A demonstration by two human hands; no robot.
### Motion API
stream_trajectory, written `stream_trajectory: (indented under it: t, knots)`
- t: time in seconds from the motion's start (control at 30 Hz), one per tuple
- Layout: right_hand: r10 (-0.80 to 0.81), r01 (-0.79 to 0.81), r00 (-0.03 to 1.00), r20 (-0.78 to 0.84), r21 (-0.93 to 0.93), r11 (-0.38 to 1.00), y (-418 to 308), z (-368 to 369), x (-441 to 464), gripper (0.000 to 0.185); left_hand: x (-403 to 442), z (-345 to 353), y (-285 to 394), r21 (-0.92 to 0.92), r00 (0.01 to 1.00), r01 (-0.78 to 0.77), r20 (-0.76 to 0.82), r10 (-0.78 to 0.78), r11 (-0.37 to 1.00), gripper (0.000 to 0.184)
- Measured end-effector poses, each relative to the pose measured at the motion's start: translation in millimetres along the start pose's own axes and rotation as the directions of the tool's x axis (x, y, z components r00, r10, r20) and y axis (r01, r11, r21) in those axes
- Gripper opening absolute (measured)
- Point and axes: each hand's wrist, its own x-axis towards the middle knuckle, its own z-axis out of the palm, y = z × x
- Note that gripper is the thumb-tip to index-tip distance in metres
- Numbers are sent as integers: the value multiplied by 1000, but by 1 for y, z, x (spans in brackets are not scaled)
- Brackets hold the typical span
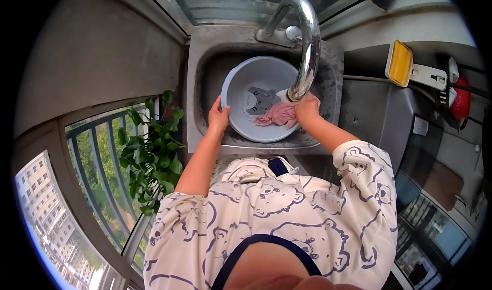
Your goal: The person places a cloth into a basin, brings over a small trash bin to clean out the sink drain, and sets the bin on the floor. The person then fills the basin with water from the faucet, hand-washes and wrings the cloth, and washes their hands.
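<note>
A round grey-blue plastic basin (pixel 237 105) stands in the metal sink (pixel 205 67), tipped a little. My left hand (pixel 218 117) grips its left rim, thumb over the edge and fingers outside. On the right side, my right hand (pixel 307 108) is closed at the rim, just beside the faucet spout. A crumpled pink cloth (pixel 279 115) runs from that hand into the basin; whether the fingers also hold the rim is hidden. The curved chrome faucet (pixel 310 39) reaches over the basin's right part. Some water seems to lie on the basin's bottom.
To the left, a leafy green plant (pixel 154 151) stands by a railed window. A yellow-and-white brush-like tool (pixel 401 63) and a red object (pixel 461 98) sit at the right. A dark grey appliance or cabinet (pixel 410 136) stands beside the metal counter (pixel 361 105).
</note>
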Motion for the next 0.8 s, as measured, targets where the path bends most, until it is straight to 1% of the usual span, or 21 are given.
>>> stream_trajectory:
  t: [0.03, 0.07, 0.1, 0.13, 0.17, 0.2, 0.23, 0.27, 0.33, 0.37, 0.4, 0.43, 0.47, 0.53, 0.57, 0.6, 0.63, 0.67, 0.7, 0.73, 0.8]
  knots:
    - [-5, 5, 1000, -2, 4, 1000, -6, -6, 1, 22, -8, 3, 4, 20, 1000, 1, -13, -1, 1000, 50]
    - [11, -32, 985, 174, 121, 992, -17, -17, 3, 22, -12, 5, 7, 40, 1000, 1, -22, 0, 999, 50]
    - [9, -93, 939, 344, 228, 969, -28, -25, 6, 22, 2, 6, -17, 56, 989, -132, -62, 136, 990, 49]
    - [-48, -70, 931, 363, 306, 949, -39, -25, 8, 22, 2, 8, -16, 59, 989, -134, -60, 138, 989, 49]
    - [-108, -50, 920, 377, 384, 922, -52, -20, 12, 23, 0, 9, -15, 54, 993, -98, -68, 102, 994, 49]
    - [-99, -70, 943, 317, 482, 873, -68, -10, 18, 22, -2, 9, -14, 53, 995, -62, -75, 65, 997, 49]
    - [-82, -85, 963, 256, 578, 812, -82, -2, 24, 23, -4, 9, -15, 63, 995, -62, -71, 67, 996, 49]
    - [-78, -90, 964, 254, 587, 805, -90, 1, 27, 23, -4, 8, -14, 33, 996, -57, -64, 59, 998, 50]
    - [-135, 110, 990, -28, 752, 650, -101, 5, 31, 29, -5, 9, -6, 15, 997, -57, -54, 57, 998, 51]
    - [-133, 107, 991, -27, 761, 640, -99, 9, 29, 29, -10, 10, 1, -11, 998, -12, -68, 11, 1000, 50]
    - [-41, 61, 998, -45, 775, 629, -93, 14, 28, 27, -15, 10, 5, -39, 996, 33, -81, -36, 999, 50]
    - [54, 15, 997, -61, 790, 613, -90, 18, 27, 27, -14, 9, 2, -27, 996, 34, -80, -36, 999, 50]
    - [62, 10, 996, -59, 797, 604, -99, 25, 32, 27, -11, 9, 0, -27, 996, 29, -87, -31, 999, 50]
    - [290, -186, 956, -47, 667, 721, -119, 31, 40, 33, -11, 10, 3, -15, 996, 20, -82, -21, 1000, 51]
    - [230, -93, 965, -128, 653, 751, -121, 29, 37, 42, -15, 10, 10, 5, 995, 62, -76, -61, 998, 52]
    - [249, -106, 960, -126, 661, 743, -110, 32, 37, 42, -16, 10, 16, 25, 992, 102, -72, -100, 994, 52]
    - [94, -8, 992, -80, 720, 694, -84, 18, 29, 48, -15, 11, 10, 38, 993, 96, -66, -93, 995, 52]
    - [-72, 84, 996, -50, 778, 623, -70, 11, 25, 54, -13, 10, 2, 403, 941, -181, -193, 277, 897, 52]
    - [67, -111, 994, 90, 711, 694, -67, 12, 29, 66, -8, 9, -4, 725, 757, -340, -167, 631, 599, 52]
    - [74, -110, 994, 82, 714, 692, -70, 9, 33, 66, -8, 14, 6, 726, 751, -346, -165, 640, 594, 52]
    - [311, -345, 934, 174, 663, 664, -90, 4, 32, 72, -24, 28, 26, 472, 711, -625, 14, 703, 622, 50]
